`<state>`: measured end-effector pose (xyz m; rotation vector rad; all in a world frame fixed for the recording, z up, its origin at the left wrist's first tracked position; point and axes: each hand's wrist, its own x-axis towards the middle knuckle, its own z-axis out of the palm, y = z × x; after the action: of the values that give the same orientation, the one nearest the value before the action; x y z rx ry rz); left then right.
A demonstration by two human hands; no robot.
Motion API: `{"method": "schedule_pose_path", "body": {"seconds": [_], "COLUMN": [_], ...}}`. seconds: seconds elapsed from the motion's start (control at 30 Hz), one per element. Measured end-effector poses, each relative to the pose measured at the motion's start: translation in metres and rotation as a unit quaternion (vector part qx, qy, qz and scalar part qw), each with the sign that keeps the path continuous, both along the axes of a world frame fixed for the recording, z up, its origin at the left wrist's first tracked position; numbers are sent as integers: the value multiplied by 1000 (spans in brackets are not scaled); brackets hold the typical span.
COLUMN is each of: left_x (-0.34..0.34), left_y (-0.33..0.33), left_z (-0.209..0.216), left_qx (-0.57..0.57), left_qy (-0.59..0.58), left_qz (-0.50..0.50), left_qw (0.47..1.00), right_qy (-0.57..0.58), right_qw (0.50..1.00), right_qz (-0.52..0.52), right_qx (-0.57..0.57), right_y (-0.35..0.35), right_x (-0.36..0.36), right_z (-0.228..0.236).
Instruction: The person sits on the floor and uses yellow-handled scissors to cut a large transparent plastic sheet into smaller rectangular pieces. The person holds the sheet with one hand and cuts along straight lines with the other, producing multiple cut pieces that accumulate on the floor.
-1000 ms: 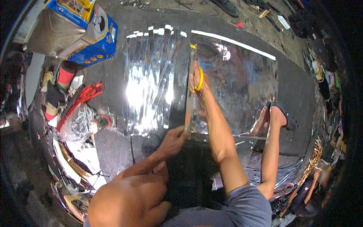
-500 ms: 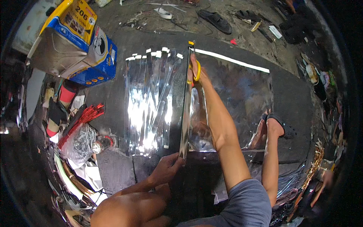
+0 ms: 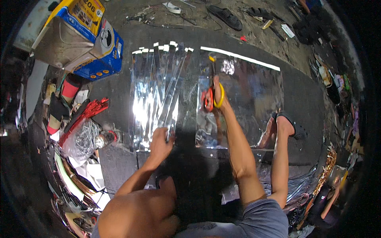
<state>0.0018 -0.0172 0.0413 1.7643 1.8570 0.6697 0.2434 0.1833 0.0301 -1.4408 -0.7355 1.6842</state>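
Observation:
My left hand hovers over the lower end of a row of shiny silver strips with white tips. Its thumb stands apart from the curled fingers, and I see no strip gripped between them. In my right hand are scissors with a yellow handle loop; the far end shows a yellow patch. Red-orange shows beside the handle, partly mirrored in the sheet below. Beneath that hand lies a large reflective plastic sheet, a white band along its far edge.
A blue and yellow tin stands at the far left. Nearer are red tinsel strips, a clear bag of silver shreds and a small jar. My sandalled foot rests by the sheet's right edge. A black sandal lies beyond.
My left hand has moved up and left from the sheet's near-left corner to the strips. A narrow strip has left the sheet's left edge. The scissors have shifted right and nearer.

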Motion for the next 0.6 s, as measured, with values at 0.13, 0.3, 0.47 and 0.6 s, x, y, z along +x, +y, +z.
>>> {"method": "schedule_pose_path", "body": {"seconds": [0.13, 0.3, 0.47, 0.6], "left_x": [59, 94, 94, 91], "left_y": [5, 6, 23, 29], "left_z": [-53, -89, -65, -46], "left_qx": [-181, -172, -294, -290], "left_qy": [-211, -357, -331, -308], "left_qz": [2, 105, 80, 58], "left_qw": [961, 912, 893, 904], "right_qy": [129, 91, 92, 22], "right_qw": [989, 978, 960, 947], "right_qz": [17, 13, 101, 140], "right_qx": [-70, -190, -244, -288], "right_y": [-132, -284, -357, -363], "right_x": [17, 24, 13, -5], "right_z": [12, 52, 74, 65]}}
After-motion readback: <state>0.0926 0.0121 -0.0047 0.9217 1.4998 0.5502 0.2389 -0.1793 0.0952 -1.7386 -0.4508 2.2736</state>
